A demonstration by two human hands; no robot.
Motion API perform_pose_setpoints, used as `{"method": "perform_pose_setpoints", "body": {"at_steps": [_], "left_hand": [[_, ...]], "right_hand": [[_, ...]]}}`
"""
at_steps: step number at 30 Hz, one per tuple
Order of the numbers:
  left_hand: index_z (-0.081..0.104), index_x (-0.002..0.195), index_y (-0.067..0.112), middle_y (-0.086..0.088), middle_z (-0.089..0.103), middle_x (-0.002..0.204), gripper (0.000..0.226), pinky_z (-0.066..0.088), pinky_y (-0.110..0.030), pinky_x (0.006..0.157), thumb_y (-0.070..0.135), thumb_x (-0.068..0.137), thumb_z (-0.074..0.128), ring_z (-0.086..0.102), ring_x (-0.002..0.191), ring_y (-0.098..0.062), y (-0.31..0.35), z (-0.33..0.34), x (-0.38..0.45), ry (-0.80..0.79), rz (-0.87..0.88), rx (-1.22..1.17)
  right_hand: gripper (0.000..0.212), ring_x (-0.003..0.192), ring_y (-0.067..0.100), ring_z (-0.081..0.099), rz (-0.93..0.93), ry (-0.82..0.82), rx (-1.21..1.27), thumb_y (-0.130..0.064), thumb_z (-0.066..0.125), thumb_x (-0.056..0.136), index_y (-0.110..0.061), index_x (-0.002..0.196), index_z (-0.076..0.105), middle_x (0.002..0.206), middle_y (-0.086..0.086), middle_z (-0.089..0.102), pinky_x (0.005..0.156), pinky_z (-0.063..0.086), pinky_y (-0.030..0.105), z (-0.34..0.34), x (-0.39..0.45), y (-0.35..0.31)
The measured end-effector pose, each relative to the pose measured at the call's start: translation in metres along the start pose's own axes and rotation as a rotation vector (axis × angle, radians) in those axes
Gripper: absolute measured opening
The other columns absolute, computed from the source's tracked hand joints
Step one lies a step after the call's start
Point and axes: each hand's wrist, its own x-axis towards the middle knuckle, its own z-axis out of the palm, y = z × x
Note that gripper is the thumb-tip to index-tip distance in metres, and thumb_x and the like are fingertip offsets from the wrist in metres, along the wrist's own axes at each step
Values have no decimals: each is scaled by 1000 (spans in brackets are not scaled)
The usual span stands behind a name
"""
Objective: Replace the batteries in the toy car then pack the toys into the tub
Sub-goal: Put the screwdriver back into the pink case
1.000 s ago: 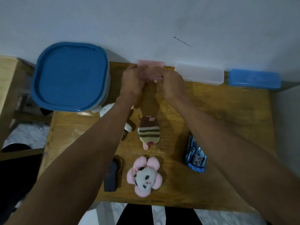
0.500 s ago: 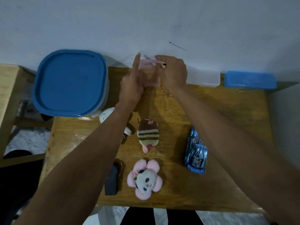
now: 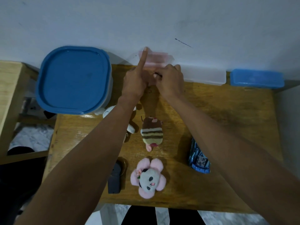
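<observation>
The right hand (image 3: 170,82) sat curled at the back edge of the wooden table (image 3: 227,114), its fingers (image 3: 176,68) bent over the mouth of a small pink translucent plastic box (image 3: 156,60) against the wall and pinching a thin dark-tipped object too small to identify. The left hand (image 3: 135,82) was just beside it, index finger (image 3: 143,60) straight up against the box's raised lid, the other fingers folded; what they gripped, if anything, could not be told. The blue metallic toy car (image 3: 198,158) lay well apart from both hands, nearer the person, on the right side, partly hidden under the right forearm, long axis running roughly front to back. The right hand looked the nearer one to reach it. The round-cornered tub with the blue lid (image 3: 73,78) stood closed at the far left, past the left hand.
</observation>
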Motion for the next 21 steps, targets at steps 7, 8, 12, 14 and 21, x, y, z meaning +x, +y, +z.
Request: {"method": "perform_pose_setpoints", "body": {"at_steps": [7, 8, 12, 14, 21], "left_hand": [[11, 161, 37, 2, 56, 75, 89, 46, -28, 65, 4, 92, 57, 54, 65, -12, 5, -1, -2, 4, -24, -19], [11, 161, 37, 4, 54, 74, 88, 43, -24, 64, 5, 93, 58, 52, 63, -8, 6, -1, -1, 4, -22, -14], [10, 160, 40, 0, 58, 78, 84, 43, -25, 63, 10, 97, 56, 53, 64, -10, 6, -2, -1, 0, -29, -12], [11, 160, 39, -2, 59, 78, 82, 45, -29, 64, 11, 98, 56, 55, 67, -15, 7, -3, -2, 5, -27, -10], [7, 162, 31, -9, 66, 83, 90, 56, -38, 65, 3, 92, 56, 62, 69, -22, 5, 1, -5, 52, -25, 3]], "right_hand": [[15, 105, 25, 52, 32, 2, 7, -23, 66, 94, -24, 104, 76, 99, 1, 70, 85, 52, 40, 7, 2, -7], [18, 106, 24, 52, 28, 42, 25, -26, 65, 94, -23, 110, 74, 104, 0, 70, 85, 51, 38, 7, 1, -5], [30, 102, 18, 54, 93, 255, 199, -26, 67, 93, -23, 122, 61, 103, -3, 66, 70, 40, 24, 0, 0, 0], [35, 101, 18, 54, 100, 297, 232, -23, 66, 92, -27, 126, 59, 102, -2, 64, 69, 36, 24, -5, 3, 2], [12, 93, 19, 62, 103, 215, 316, -18, 64, 96, -22, 107, 64, 102, 3, 62, 68, 47, 22, -12, 10, 5]]}}
